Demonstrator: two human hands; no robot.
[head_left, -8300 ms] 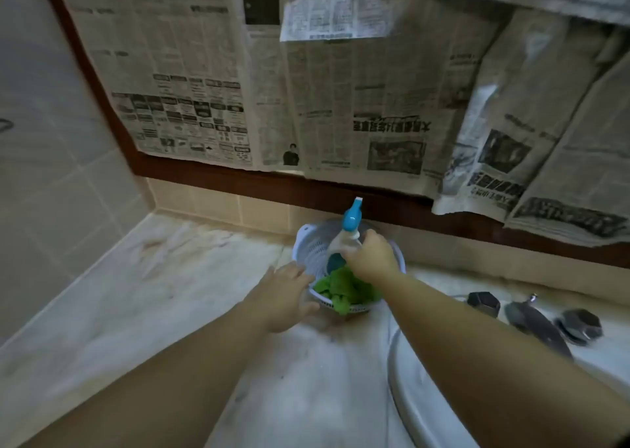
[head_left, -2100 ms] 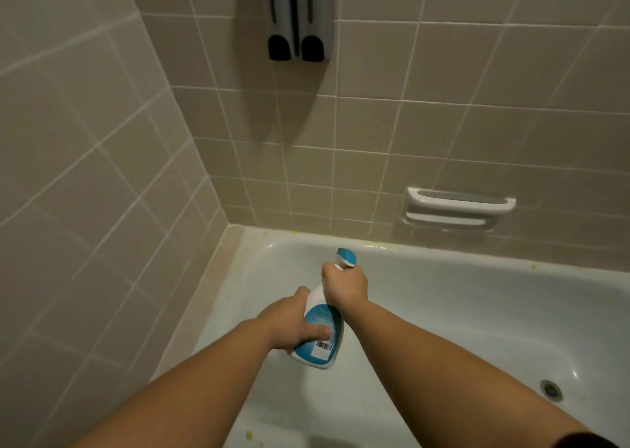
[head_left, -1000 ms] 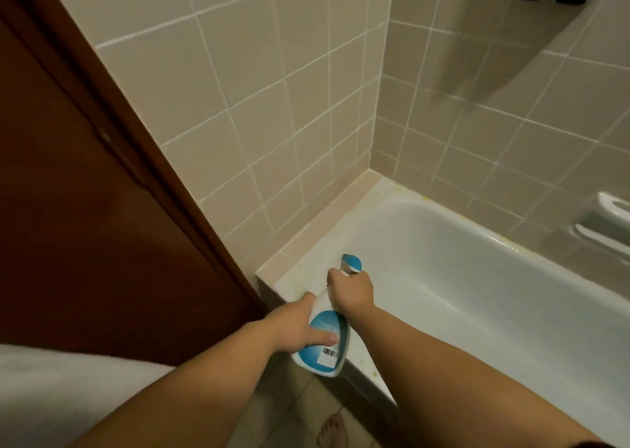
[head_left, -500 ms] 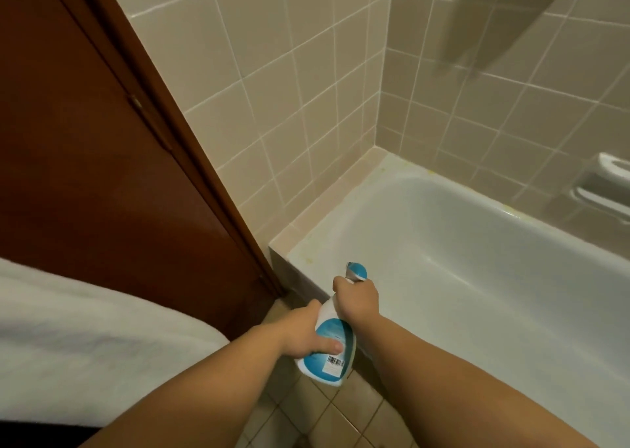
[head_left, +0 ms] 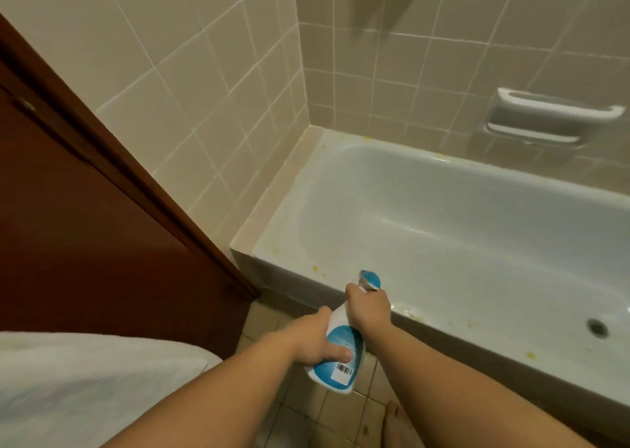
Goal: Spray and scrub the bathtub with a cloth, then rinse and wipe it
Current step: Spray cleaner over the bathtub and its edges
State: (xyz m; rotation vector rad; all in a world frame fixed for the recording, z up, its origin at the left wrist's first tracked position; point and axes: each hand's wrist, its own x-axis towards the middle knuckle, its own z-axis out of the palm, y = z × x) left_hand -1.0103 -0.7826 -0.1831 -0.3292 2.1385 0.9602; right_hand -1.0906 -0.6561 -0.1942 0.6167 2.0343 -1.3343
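Presently catalogued, bathroom, head view:

Item 1. White plastic spray bottle with blue label and barcode; blue round nozzle cap at top. Held tilted, nozzle end over the near rim of the tub, base over the floor tiles. Not resting on anything.

Item 2. Left hand; wrapped round the body of the bottle, fingers curled across the blue label, one fingertip visible on the label.

Item 3. Right hand; closed round the neck of the bottle just below the nozzle cap. Trigger finger hidden behind the hand; cannot tell whether the trigger is pressed.

Item 4. White enamel bathtub; set into the corner of the tiled walls. Small yellow specks scattered along the near rim and at the far left corner of the rim. Round metal drain in the tub floor toward the right edge of the view.

Item 5. Beige square wall tiles; behind and to the left of the tub.

Item 6. White wall-mounted soap dish with grab bar; on the far wall, above the far rim of the tub.

Item 7. Dark reddish-brown wooden door; left of the tub's near left corner.

Item 8. White cloth-like surface; lower left, kind unclear.

Item 9. Beige floor tiles; bare foot just beside the tub's outer wall.
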